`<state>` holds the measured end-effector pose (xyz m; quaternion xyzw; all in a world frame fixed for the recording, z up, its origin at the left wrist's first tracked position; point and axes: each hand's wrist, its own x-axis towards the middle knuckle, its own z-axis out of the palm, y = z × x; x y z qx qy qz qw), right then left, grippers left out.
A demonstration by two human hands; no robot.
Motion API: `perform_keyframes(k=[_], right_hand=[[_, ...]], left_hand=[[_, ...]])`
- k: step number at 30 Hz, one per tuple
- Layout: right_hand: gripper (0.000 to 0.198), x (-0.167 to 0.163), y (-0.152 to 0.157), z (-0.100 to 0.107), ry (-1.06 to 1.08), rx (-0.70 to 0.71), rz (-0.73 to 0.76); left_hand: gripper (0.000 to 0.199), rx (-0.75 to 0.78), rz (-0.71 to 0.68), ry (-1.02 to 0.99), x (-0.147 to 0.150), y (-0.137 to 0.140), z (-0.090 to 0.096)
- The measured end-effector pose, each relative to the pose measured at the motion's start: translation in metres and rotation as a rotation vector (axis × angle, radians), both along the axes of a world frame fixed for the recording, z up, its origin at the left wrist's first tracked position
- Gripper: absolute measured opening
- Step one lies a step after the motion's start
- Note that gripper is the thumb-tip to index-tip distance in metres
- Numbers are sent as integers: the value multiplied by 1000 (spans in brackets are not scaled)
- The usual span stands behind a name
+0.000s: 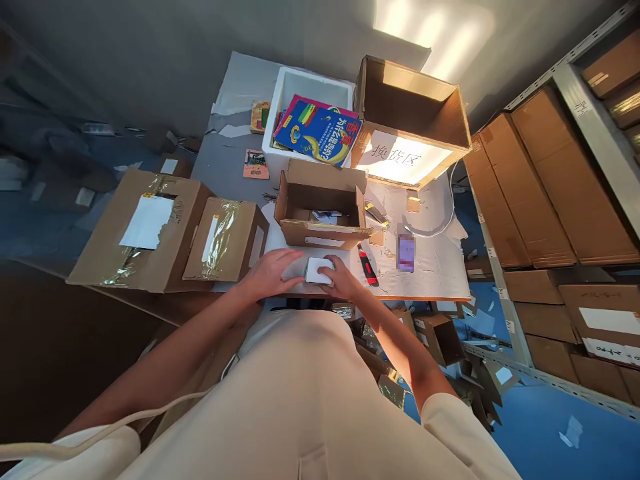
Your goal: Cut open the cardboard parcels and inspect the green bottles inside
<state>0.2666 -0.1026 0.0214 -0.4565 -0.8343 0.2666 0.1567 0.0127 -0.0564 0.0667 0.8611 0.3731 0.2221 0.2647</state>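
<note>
both hands, left (273, 270) and right (344, 279), grip a small white box (318, 270) at the table (430, 277) edge

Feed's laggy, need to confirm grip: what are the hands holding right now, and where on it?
Both hands hold a small white box at the table edge: left hand on its left side, right hand on its right side.

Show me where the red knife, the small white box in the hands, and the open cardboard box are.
red knife (367, 265), head view, middle of its handle.
small white box (317, 269), head view, its top face.
open cardboard box (320, 235), head view, its front wall.
</note>
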Motion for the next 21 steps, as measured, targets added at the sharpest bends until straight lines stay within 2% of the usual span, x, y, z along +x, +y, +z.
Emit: perform_keyframes(k=[3, 5, 9, 12, 14, 16, 21], right_hand=[[42, -2, 1, -7, 53, 22, -50], [42, -5, 1, -11, 87, 41, -33], [42, -7, 0, -15, 140, 82, -14], [44, 1, -4, 0, 182, 113, -74], [44, 12, -9, 24, 211, 145, -94], [44, 29, -15, 60, 235, 206, -116], [58, 99, -16, 178, 306, 446, -275]], left_hand=[[56, 202, 163, 45, 3, 29, 23], [59, 258, 168, 162, 12, 49, 26], [51, 296, 182, 313, 25, 69, 14], [45, 338, 213, 296, 27, 72, 2], [41, 366, 228, 268, 27, 72, -2], [38, 388, 246, 245, 28, 72, -2], [33, 447, 295, 196, 33, 73, 0]])
